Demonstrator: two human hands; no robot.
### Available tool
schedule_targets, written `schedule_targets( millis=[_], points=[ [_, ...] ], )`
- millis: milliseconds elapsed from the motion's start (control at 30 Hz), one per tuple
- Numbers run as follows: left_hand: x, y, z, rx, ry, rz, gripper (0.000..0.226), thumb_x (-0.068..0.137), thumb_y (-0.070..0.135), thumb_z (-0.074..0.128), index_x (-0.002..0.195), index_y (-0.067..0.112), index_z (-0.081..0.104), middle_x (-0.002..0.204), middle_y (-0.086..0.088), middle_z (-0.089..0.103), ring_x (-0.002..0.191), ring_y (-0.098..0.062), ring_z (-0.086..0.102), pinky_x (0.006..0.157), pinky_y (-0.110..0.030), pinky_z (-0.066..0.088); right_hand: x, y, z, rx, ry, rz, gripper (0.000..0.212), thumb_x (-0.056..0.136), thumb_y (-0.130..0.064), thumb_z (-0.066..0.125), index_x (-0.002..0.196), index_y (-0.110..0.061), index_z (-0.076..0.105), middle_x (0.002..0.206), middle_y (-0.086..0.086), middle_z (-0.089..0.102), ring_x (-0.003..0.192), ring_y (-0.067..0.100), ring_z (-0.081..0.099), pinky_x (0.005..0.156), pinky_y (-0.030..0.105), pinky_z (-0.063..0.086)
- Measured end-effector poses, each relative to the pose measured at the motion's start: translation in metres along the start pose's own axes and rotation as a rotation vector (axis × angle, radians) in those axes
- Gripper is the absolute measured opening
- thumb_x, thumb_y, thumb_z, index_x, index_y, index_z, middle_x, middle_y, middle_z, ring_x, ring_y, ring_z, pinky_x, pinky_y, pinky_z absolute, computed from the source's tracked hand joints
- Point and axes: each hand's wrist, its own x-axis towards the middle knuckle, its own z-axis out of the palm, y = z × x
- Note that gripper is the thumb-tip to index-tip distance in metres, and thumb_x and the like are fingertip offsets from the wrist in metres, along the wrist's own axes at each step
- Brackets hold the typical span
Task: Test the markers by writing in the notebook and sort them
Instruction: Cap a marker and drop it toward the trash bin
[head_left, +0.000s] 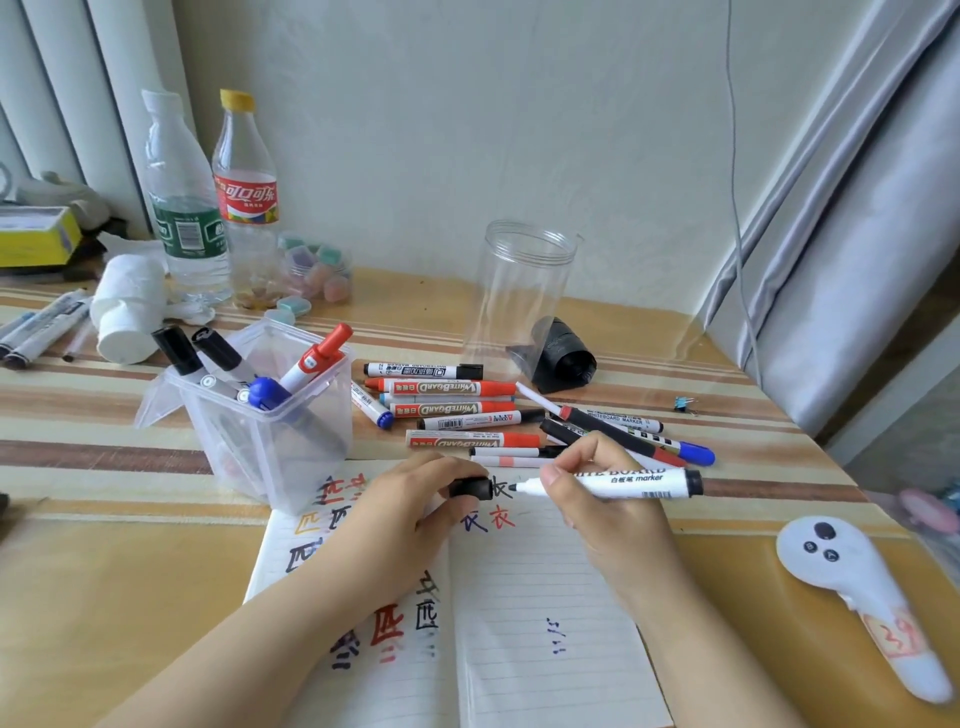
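Striped table (675, 364) by wall (467, 130), curtain (857, 234) R; tissue roll (127, 312), prob.

Uncapped black marker (631, 483) over open notebook (540, 623).
Held in right hand (597, 499), tip pointed left toward black cap (471, 488) pinched in left hand (410, 509). Beyond, on striped surface (130, 571): loose markers (452, 410) in a heap, clear tub (270, 410) with four markers upright, empty clear jar (519, 296).

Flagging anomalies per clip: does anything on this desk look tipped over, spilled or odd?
Little stands out. A white paper roll lies tipped on its side by the water bottle, and the untested markers sprawl in a loose heap behind the notebook. Nothing looks spilled or broken.
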Motion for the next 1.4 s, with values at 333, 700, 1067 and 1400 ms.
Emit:
schedule_targets(
  millis=[333, 700, 1067, 1400],
  points=[
    [-0.012, 0.042, -0.019, -0.1, -0.006, 0.08, 0.024, 0.084, 0.025, 0.056, 0.106, 0.028, 0.063, 0.089, 0.021, 0.063, 0.082, -0.001, 0.059, 0.072, -0.011, 0.046, -0.017, -0.038, 0.006, -0.04, -0.055, -0.126, 0.028, 0.064, -0.043, 0.066, 0.062, -0.019, 0.052, 0.047, -0.012, 0.047, 0.048, 0.003, 0.039, 0.05, 0.012, 0.031],
    [-0.063, 0.069, -0.065, -0.105, 0.093, -0.043, 0.015, 0.087, 0.019, 0.059, 0.086, 0.033, 0.064, 0.072, -0.002, 0.063, 0.063, -0.015, 0.058, 0.064, -0.031, 0.05, -0.036, -0.065, 0.053, 0.251, -0.091, -0.102, 0.027, 0.072, -0.037, 0.062, 0.053, -0.02, 0.054, 0.046, -0.005, 0.042, 0.044, 0.007, 0.037, 0.047, 0.017, 0.033],
    [-0.167, 0.061, -0.175, 0.208, 0.463, -0.085, 0.015, 0.083, 0.039, 0.048, 0.092, 0.03, 0.056, 0.073, 0.011, 0.056, 0.062, -0.01, 0.051, 0.055, -0.017, 0.039, -0.06, -0.117, 0.203, 0.381, -0.422, -0.249, 0.034, 0.071, -0.045, 0.054, 0.051, -0.019, 0.048, 0.044, -0.007, 0.039, 0.045, 0.01, 0.037, 0.051, 0.02, 0.033],
    [-0.275, 0.038, -0.244, 0.29, 0.718, -0.333, 0.019, 0.079, 0.03, 0.054, 0.088, 0.02, 0.069, 0.07, 0.006, 0.059, 0.063, -0.013, 0.052, 0.059, -0.023, 0.042, -0.11, -0.145, 0.333, 0.472, -0.754, -0.187, 0.029, 0.067, -0.043, 0.06, 0.053, -0.024, 0.043, 0.054, -0.003, 0.041, 0.049, 0.009, 0.038, 0.05, 0.019, 0.035]
  ],
)
